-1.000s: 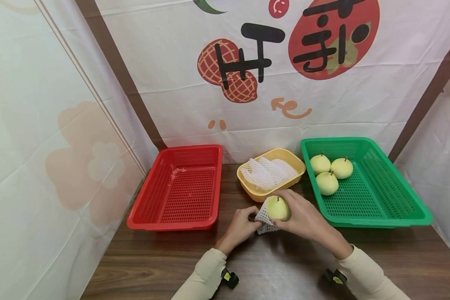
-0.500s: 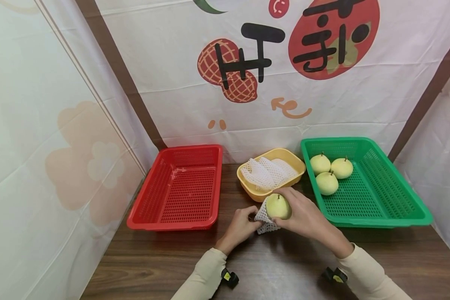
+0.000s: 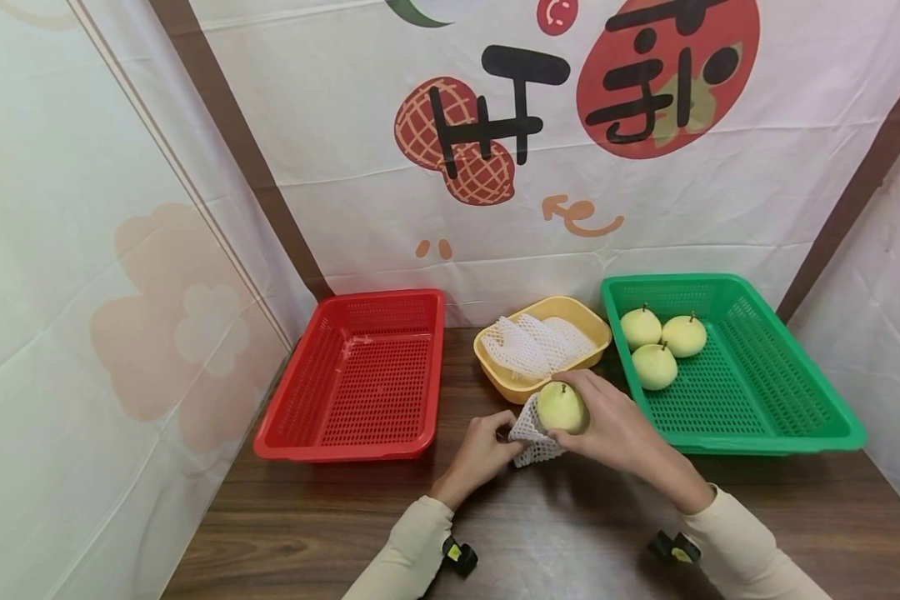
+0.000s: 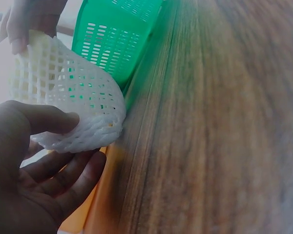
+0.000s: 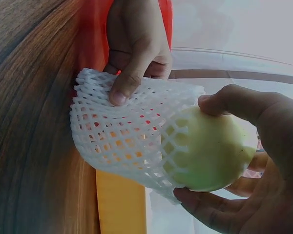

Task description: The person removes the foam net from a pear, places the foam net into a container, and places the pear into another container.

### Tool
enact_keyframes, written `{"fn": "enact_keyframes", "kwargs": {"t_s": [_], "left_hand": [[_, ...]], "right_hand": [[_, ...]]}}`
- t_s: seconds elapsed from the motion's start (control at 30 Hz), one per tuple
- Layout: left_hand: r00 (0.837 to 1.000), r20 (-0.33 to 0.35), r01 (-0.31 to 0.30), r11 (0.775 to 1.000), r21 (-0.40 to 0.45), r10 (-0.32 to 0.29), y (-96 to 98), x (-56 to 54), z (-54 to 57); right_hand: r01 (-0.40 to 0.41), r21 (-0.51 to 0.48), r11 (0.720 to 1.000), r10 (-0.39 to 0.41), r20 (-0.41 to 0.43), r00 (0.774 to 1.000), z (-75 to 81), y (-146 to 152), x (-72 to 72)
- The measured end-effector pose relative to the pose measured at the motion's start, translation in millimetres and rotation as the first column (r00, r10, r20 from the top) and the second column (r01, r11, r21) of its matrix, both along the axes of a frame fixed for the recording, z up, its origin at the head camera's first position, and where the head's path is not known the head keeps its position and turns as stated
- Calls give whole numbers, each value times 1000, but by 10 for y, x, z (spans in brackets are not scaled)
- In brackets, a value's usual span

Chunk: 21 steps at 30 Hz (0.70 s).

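A pale yellow-green pear (image 3: 561,408) sits partly inside a white foam fruit net (image 3: 528,437) above the table. My right hand (image 3: 611,429) holds the pear, thumb on one side and fingers on the other. In the right wrist view the lower part of the pear (image 5: 210,151) is within the net's mouth, and the far end of the net (image 5: 95,124) hangs slack. My left hand (image 3: 482,454) pinches the net between thumb and fingers. The left wrist view shows that thumb lying on the mesh near the net's closed-up end (image 4: 93,129).
A red basket (image 3: 433,392) stands at left with nothing visible inside. Behind my hands, a yellow basket (image 3: 517,392) holds more white foam nets (image 3: 532,343). At right, a green basket (image 3: 765,442) contains 3 pears (image 3: 654,367). A printed cloth (image 3: 345,192) hangs behind the table.
My right hand and the pear have shifted slightly up and to the right, with the net's mouth following. My left hand has stayed in place on the net.
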<state>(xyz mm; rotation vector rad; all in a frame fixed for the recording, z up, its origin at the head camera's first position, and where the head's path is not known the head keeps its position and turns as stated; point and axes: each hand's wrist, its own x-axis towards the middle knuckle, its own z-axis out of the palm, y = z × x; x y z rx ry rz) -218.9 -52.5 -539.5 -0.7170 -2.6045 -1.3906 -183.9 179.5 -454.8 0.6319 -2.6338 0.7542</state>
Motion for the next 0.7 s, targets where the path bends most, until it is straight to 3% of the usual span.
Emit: {"fn": "enact_keyframes", "kwargs": {"t_s": [0.4,0.7], "left_hand": [[999,35,-11,1000,-3,11,-7,9,8],[1000,15,-9,1000,17,8,-6,7,19]], "right_hand": [[4,7,1000,-4,-16,1000,48,51,-11],[4,-4,1000,-4,-34,999,78,108,-24]]}}
